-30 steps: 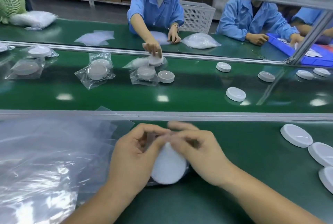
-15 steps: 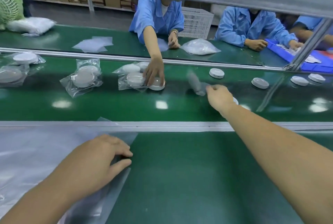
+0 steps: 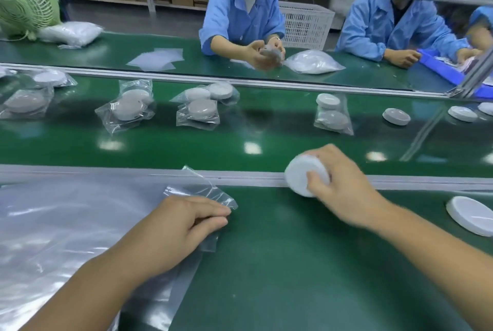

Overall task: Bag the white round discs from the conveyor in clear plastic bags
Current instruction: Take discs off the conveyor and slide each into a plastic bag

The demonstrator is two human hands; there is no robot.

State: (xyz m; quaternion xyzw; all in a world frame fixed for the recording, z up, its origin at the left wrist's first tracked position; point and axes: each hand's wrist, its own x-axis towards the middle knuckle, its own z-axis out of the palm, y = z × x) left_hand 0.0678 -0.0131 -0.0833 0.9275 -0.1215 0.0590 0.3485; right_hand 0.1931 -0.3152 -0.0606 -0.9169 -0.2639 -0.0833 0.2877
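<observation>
My right hand [image 3: 338, 186] grips a white round disc [image 3: 302, 177] over the metal rail between the conveyor and my green bench. My left hand [image 3: 184, 224] pinches the corner of a small clear plastic bag [image 3: 202, 192] at the edge of a stack of clear bags [image 3: 66, 224] on the bench. Out on the moving belt lie several bagged discs, one of them the bagged disc [image 3: 332, 117] nearest my right hand, and a loose disc [image 3: 396, 116]. Another loose disc [image 3: 470, 214] rests on the bench at my right.
Across the green conveyor [image 3: 240, 144], two people in blue coats handle discs and bags. A green fan [image 3: 24, 0] stands far left, a white basket [image 3: 306, 24] behind them, a blue tray [image 3: 442, 66] far right. A grey beam crosses overhead.
My right hand dropped the bagged disc on the belt, took a loose disc and drew it back to the rail. My left hand moved to the bag stack and lifted a bag's corner.
</observation>
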